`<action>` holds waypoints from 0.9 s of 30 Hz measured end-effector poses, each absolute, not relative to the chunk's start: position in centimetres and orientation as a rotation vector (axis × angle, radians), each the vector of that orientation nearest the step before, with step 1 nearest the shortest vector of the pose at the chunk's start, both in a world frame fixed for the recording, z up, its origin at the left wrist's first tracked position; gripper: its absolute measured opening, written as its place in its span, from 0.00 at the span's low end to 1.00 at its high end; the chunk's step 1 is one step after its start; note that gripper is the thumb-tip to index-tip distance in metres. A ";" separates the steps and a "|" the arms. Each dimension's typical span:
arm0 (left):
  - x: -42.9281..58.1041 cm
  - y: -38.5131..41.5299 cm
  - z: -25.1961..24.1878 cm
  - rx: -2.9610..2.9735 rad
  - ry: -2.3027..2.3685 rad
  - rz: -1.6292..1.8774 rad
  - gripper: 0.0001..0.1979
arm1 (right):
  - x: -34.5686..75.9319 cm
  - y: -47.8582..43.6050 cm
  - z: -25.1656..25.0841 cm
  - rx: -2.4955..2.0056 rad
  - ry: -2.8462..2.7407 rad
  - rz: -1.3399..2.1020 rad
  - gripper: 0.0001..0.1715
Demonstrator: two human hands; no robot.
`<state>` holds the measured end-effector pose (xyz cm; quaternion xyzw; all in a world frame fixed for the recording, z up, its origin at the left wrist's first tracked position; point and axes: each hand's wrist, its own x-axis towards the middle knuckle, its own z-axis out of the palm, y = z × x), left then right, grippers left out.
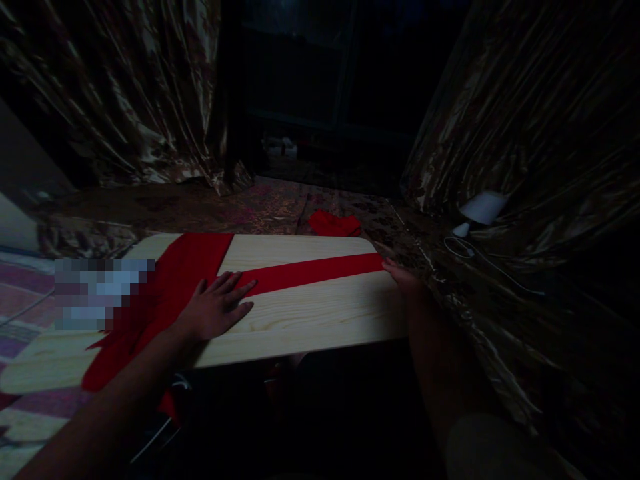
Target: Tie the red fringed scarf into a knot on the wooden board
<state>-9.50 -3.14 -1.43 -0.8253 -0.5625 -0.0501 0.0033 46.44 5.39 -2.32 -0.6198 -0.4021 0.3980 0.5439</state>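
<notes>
A long red fabric strip [315, 271] lies flat and slightly slanted across a pale wood-grain tabletop [320, 317]. The left hand [215, 308] rests palm down at its left end, fingers loosely spread, some over the strip, gripping nothing. The right hand [403, 275] has its thumb and fingers closed on the strip's other end at the table's right edge; the fingers underneath are hidden.

Beside and partly under the left hand, a wider red cloth [173, 293] runs across the tabletop and over its near edge. A pixelated pale patch [100, 293] adjoins this cloth; what it covers cannot be told. Beyond the table's far edge lies a bunched red cloth [335, 223] on patterned fabric.

To the right stands a small white lamp [484, 208] with a white cord [510, 277]. Patterned curtains [165, 100] flank a dark window [300, 60]; pale items [280, 147] below it are too dim to identify, as containers or otherwise.
</notes>
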 end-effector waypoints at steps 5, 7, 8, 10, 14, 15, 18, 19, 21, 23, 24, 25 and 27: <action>-9.3 -3.4 -1.1 -2.588 -1.774 -0.157 0.32 | 46.7 5.4 -2.7 -1.373 -0.738 1.215 0.30; -9.3 -3.4 -1.1 -2.584 -1.778 -0.159 0.32 | 46.9 5.5 -2.9 -1.334 -0.729 1.247 0.30; -9.3 -3.4 -1.1 -2.583 -1.780 -0.162 0.32 | 46.9 5.5 -3.0 -1.323 -0.722 1.253 0.30; -9.3 -3.4 -1.2 -2.582 -1.778 -0.172 0.31 | 46.8 5.6 -3.1 -1.288 -0.702 1.231 0.29; -9.4 -3.3 -1.3 -2.588 -1.780 -0.172 0.32 | 46.6 5.8 -2.7 -1.142 -0.634 1.129 0.27; -9.4 -3.3 -1.2 -2.590 -1.779 -0.168 0.32 | 46.6 5.8 -2.4 -1.100 -0.609 1.118 0.28; -9.3 -3.3 -1.1 -2.593 -1.775 -0.157 0.32 | 46.7 6.1 -1.0 -0.991 -0.511 1.113 0.30; -9.3 -3.3 -1.1 -2.593 -1.774 -0.155 0.32 | 46.6 6.3 -0.5 -0.963 -0.477 1.105 0.29; -9.3 -3.4 -1.1 -2.593 -1.776 -0.153 0.32 | 46.4 6.7 0.3 -0.920 -0.431 1.079 0.25; -9.3 -3.4 -1.1 -2.590 -1.781 -0.156 0.32 | 45.9 7.2 0.9 -0.889 -0.423 1.037 0.22; -9.3 -3.3 -1.2 -2.589 -1.783 -0.162 0.32 | 45.6 7.5 1.0 -0.883 -0.439 1.004 0.22; -9.3 -3.3 -1.2 -2.589 -1.784 -0.170 0.32 | 45.4 7.7 1.0 -0.893 -0.470 0.956 0.21; -9.3 -3.3 -1.2 -2.593 -1.783 -0.185 0.32 | 45.2 8.0 1.1 -0.938 -0.552 0.845 0.21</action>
